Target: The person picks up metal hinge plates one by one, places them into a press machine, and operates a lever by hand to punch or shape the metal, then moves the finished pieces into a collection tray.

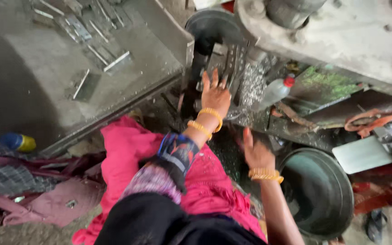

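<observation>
Two bare hands work at the foot of a grey press machine [341, 31]. The left hand [215, 95], wearing gold bangles, lies flat with fingers [214, 78] spread open against a slotted metal die plate [225, 63], whose slots and long axis run up and away from the person. The right hand [256, 152] hangs lower with its fingers loosely open, holding nothing, just beside the rim of a dark round metal basin [323, 190]. Room is tight: the edge of the grey worktop [114, 104] closes in on the left, machine frame on the right. A heap of shiny metal swarf [250, 86] and a plastic bottle with a red cap [275, 90] lie close by. Pink cloth [123, 154] covers the lap.
</observation>
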